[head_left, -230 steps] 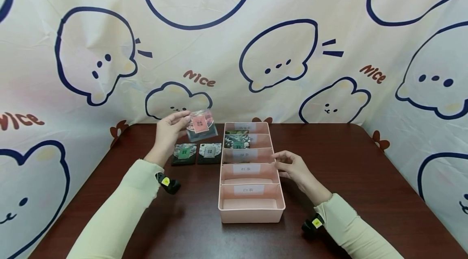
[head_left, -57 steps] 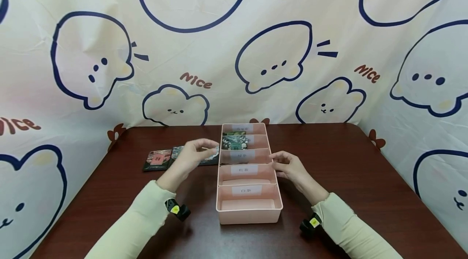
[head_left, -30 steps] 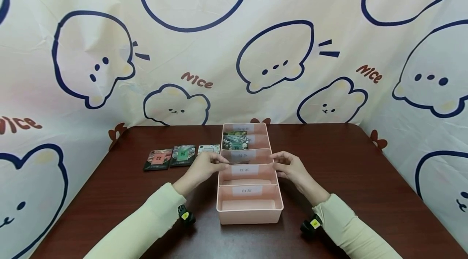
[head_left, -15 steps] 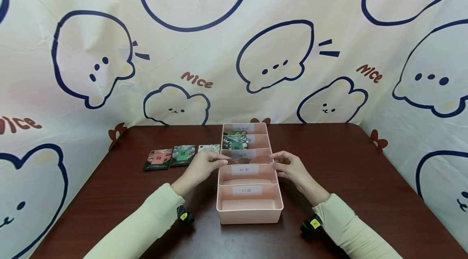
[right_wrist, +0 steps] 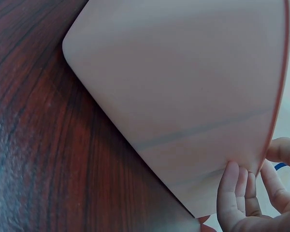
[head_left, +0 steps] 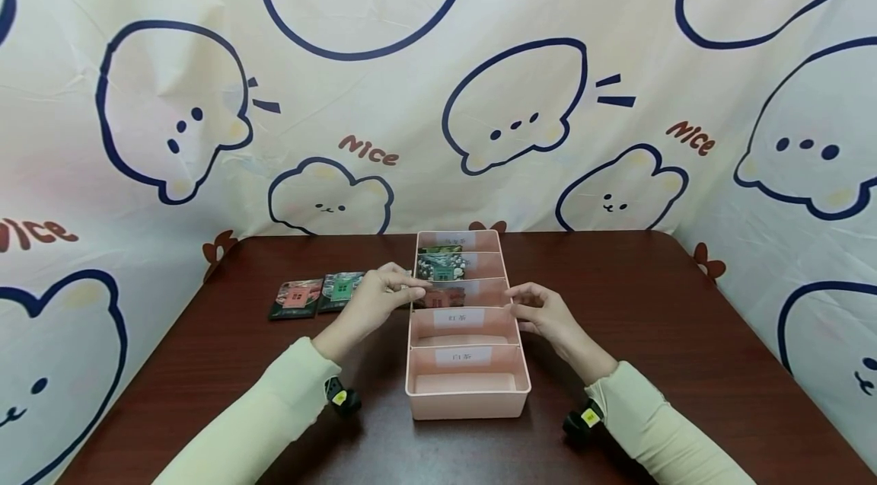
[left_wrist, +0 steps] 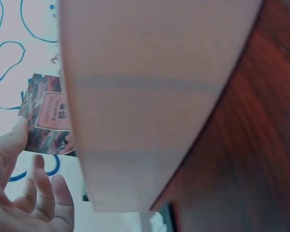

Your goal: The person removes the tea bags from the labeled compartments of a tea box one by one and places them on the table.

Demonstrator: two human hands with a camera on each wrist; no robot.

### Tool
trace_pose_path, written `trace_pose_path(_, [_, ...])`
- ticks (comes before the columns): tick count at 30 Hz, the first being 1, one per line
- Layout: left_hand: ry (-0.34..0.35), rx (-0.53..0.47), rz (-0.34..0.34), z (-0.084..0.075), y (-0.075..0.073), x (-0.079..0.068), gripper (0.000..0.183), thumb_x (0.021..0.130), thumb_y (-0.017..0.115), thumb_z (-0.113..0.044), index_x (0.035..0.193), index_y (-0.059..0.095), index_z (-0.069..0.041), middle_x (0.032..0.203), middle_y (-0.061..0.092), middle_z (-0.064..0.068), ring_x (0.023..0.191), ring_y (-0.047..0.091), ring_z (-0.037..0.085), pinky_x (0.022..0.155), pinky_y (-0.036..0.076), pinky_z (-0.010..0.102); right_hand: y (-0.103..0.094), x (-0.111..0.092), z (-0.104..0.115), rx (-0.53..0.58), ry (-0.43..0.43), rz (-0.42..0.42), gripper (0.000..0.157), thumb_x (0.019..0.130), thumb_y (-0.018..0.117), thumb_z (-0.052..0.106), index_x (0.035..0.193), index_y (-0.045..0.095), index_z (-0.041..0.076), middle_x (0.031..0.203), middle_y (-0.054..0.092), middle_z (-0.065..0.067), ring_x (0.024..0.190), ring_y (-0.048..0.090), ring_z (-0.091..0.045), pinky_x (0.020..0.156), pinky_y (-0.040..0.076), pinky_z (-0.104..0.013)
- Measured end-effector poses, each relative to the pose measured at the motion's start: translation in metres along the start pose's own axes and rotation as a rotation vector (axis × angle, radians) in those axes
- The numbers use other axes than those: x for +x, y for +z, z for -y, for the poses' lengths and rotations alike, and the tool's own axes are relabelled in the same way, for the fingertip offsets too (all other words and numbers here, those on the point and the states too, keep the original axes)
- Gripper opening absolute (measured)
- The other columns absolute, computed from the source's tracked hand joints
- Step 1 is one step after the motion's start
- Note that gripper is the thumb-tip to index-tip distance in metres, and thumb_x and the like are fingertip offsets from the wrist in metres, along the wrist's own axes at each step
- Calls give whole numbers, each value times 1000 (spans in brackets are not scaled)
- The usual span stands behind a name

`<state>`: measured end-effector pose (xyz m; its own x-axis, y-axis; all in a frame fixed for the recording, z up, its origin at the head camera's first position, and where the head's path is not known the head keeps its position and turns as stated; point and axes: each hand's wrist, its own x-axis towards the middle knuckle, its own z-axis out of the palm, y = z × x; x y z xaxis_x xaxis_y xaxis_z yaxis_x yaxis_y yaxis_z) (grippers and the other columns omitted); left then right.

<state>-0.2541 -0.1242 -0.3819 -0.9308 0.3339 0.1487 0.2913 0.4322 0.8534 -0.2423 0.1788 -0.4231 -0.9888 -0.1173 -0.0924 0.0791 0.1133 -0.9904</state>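
Note:
My left hand [head_left: 379, 302] pinches a black tea sachet [left_wrist: 52, 114] with a pink label by one edge. In the head view this sachet stands in the third compartment from the back of a pink divided box [head_left: 469, 404]; its upper part rises above the rim in the left wrist view. My right hand [head_left: 550, 317] grips the box's right wall, with fingers [right_wrist: 228, 188] against the outside and fingertips at the rim. In the second compartment from the back sits a dark sachet with a green label [head_left: 441, 267].
Left of the box, a red-labelled sachet [head_left: 297, 298] and a green-labelled sachet [head_left: 339, 290] lie on the dark wooden table [head_left: 603, 264]. My left hand hides the white-labelled one beside them. Paper labels [head_left: 460, 318] mark the compartments. A patterned curtain [head_left: 411, 104] stands behind.
At first my left hand held a sachet up in the air; it then reached across to the box. In the last half second it has risen slightly, and more of the sachet shows.

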Motion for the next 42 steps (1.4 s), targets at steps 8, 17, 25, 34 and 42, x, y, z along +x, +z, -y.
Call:
trace_pose_path(8, [102,-110,-122,-18,-12,5,19,92,68,-24,104,76,-12,107,70,4,102,62,16,86,52,35,-2,2,-2,-7,-13,8,32,86,70,7,115,62,-1,92,58,-1,85,61,-10,74,58,-29])
trace_pose_path(17, [137,-248,-279,-33,-27,6,26,92,67,-25,109,72,-6,109,71,9,87,69,7,76,58,27,0,1,-1,-10,6,-4,34,86,69,5,118,61,-3,93,57,-2,85,61,-11,75,57,-29])
trace_pose_path(25, [139,-260,-336,-31,-39,0,28,89,71,-25,111,69,-8,90,72,-9,78,69,9,68,59,27,-1,-1,1,-6,6,1,38,87,68,5,122,58,-6,91,57,-1,84,60,-10,72,56,-25])
trace_pose_path(34, [97,-239,-329,-23,-47,-4,24,89,71,-22,110,70,-9,85,72,-9,71,67,10,62,58,29,0,0,0,-6,14,-10,37,86,70,7,120,59,-4,92,58,-1,85,62,-11,74,58,-28])
trace_pose_path(42, [-7,-238,-343,-9,-52,-10,30,89,72,-21,112,69,-2,83,71,-12,72,67,6,61,58,27,0,0,0,-17,18,-7,39,86,70,8,121,58,-4,92,58,-1,86,62,-11,75,58,-29])
